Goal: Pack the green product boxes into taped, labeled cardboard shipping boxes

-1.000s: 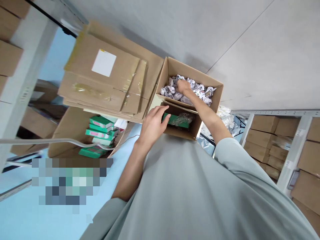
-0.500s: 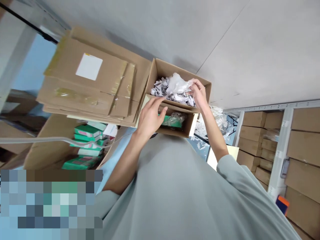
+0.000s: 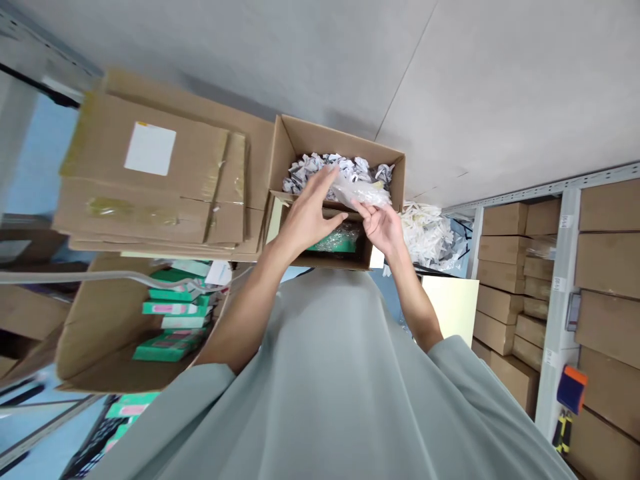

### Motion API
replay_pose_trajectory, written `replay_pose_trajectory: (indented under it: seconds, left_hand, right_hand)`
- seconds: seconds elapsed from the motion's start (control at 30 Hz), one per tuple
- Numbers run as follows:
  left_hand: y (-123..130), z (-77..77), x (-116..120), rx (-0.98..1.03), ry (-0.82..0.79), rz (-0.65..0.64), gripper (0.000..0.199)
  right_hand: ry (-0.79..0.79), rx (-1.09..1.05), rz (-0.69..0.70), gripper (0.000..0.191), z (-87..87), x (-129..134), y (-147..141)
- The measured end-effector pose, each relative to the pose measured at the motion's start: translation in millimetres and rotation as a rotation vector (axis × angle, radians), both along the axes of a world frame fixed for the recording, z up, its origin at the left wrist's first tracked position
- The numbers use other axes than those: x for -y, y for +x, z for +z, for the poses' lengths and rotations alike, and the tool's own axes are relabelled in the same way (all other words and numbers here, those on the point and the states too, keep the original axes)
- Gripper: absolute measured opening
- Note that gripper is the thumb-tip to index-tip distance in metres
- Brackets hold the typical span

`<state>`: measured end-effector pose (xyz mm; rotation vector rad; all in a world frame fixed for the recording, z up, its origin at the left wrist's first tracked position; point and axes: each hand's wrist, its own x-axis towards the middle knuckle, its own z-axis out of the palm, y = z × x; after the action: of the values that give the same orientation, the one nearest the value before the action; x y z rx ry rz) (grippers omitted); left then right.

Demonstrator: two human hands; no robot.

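A cardboard box (image 3: pixel 345 137) stands open against the grey wall, with crumpled paper scraps (image 3: pixel 310 172) in it. Over its front edge is a crinkled, translucent sheet of plastic wrap (image 3: pixel 364 191). My right hand (image 3: pixel 383 228), palm up, has its fingers on the sheet's near edge and appears to hold it. My left hand (image 3: pixel 311 215) is just left of the sheet, fingers stretched and thumb apart; its fingertips come close to the plastic. Below both hands, a smaller open compartment (image 3: pixel 363 257) holds a green box (image 3: pixel 345 245) partly covered in clear plastic.
Flattened cardboard (image 3: pixel 195 153) is stacked at the left. Under it, a large carton (image 3: pixel 100 333) contains several green boxes (image 3: pixel 170 347), crossed by a pale cable (image 3: pixel 90 277). Shredded paper (image 3: pixel 430 233) heaps at the right, beside shelves of brown boxes (image 3: pixel 500 273).
My right hand has drawn the plastic wrap toward me to the box's front edge and turned palm up. My left hand has moved up over that edge. The view has shifted slightly right.
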<state>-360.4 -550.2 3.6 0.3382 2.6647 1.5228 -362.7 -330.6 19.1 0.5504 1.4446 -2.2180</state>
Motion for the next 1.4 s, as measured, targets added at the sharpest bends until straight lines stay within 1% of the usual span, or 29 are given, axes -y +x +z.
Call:
replay_pose_trajectory:
  seconds: [0.1, 0.17, 0.2, 0.27, 0.37, 0.43, 0.53, 0.6, 0.67, 0.73, 0.77, 0.8, 0.83, 0.87, 0.93, 0.97, 1.0, 1.03, 1.07, 1.13, 1.2, 1.27, 1.3, 1.33, 1.4]
  left_hand:
    - [-9, -8.9, -8, 0.036, 0.019, 0.029, 0.061]
    - [-18, -14.8, -13, 0.063, 0.035, 0.068, 0.044]
    - [-24, -17.8, -16, 0.066, 0.044, 0.081, 0.041]
    - [-35, -24.3, -23, 0.043, 0.063, 0.091, 0.041]
    - [-52, -36.3, -28, 0.006, 0.080, 0.083, 0.039]
    - [-61, -45.9, -26, 0.020, 0.064, 0.082, 0.030]
    - [-69, -60.8, -14, 0.079, 0.000, 0.122, 0.020]
    - [-70, -67.7, -4, 0.134, -0.039, 0.156, 0.023]
    - [-66, -68.6, 5, 0.172, -0.031, 0.170, 0.041]
    - [-55, -60.8, 11, 0.157, 0.025, 0.186, 0.064]
    - [-46, -53.3, 13, 0.134, 0.066, 0.200, 0.070]
    - [-34, -43.7, 14, 0.113, 0.113, 0.208, 0.072]
    - [-21, -32.4, 16, 0.095, 0.165, 0.204, 0.069]
    - [-6, -20.3, 17, 0.107, 0.227, 0.173, 0.065]
    - [25, 2.5, 19, 0.209, 0.312, 0.026, 0.071]
    - [39, 11.3, 21, 0.255, 0.319, -0.027, 0.075]
    - [51, 17.3, 22, 0.278, 0.307, -0.030, 0.075]
    - [61, 20.1, 23, 0.291, 0.289, -0.022, 0.072]
    - [68, 19.9, 25, 0.296, 0.268, -0.003, 0.068]
    - [75, 11.5, 28, 0.303, 0.221, 0.025, 0.058]
    - [75, -3.3, 31, 0.309, 0.151, 0.014, 0.049]
    - [73, -20.1, 33, 0.293, 0.037, -0.007, 0.037]
    - [72, -28.4, 33, 0.273, -0.032, -0.014, 0.031]
    - [70, -36.3, 32, 0.249, -0.104, -0.020, 0.027]
    - [68, -50.5, 28, 0.212, -0.237, -0.041, 0.024]
  right_hand:
    - [0.014, 0.001, 0.038, 0.023, -4.5, 6, -7]
    - [0.047, -0.028, 0.059, 0.026, -5.3, 7, -12]
    - [0.059, -0.041, 0.067, 0.027, -5.2, 8, -13]
    - [0.066, -0.054, 0.066, 0.027, -4.5, 8, -15]
    - [0.066, -0.068, 0.024, 0.025, -2.0, 6, -16]
    - [0.090, -0.098, -0.017, 0.026, 2.0, 0, -16]
    - [0.144, -0.158, -0.100, 0.029, 13.2, -20, -20]
    - [0.170, -0.183, -0.153, 0.030, 23.2, -34, -22]
    - [0.187, -0.184, -0.180, 0.031, 33.2, -42, -21]
    - [0.218, -0.160, -0.173, 0.033, 41.4, -42, -13]
    - [0.240, -0.142, -0.157, 0.035, 44.4, -38, -6]
    - [0.263, -0.126, -0.134, 0.037, 46.2, -33, 2]
    - [0.283, -0.119, -0.103, 0.039, 46.7, -27, 12]
    - [0.298, -0.124, -0.064, 0.041, 45.9, -20, 22]
    - [0.316, -0.160, 0.025, 0.043, 40.2, -7, 42]
    - [0.330, -0.180, 0.065, 0.044, 35.8, -2, 51]
    - [0.358, -0.196, 0.100, 0.042, 30.8, 2, 59]
    - [0.407, -0.208, 0.131, 0.039, 25.8, 5, 66]
    - [0.484, -0.220, 0.170, 0.033, 21.2, 7, 71]
    - [0.712, -0.243, 0.313, 0.018, 14.2, 10, 77]
    - [0.976, -0.261, 0.552, 0.006, 10.5, 13, 78]
    - [1.186, -0.262, 0.800, 0.010, 9.2, 17, 77]
    - [1.257, -0.258, 0.893, 0.015, 9.4, 19, 76]
    - [1.304, -0.256, 0.957, 0.020, 10.2, 21, 75]
    - [1.336, -0.278, 1.000, 0.029, 14.3, 24, 71]
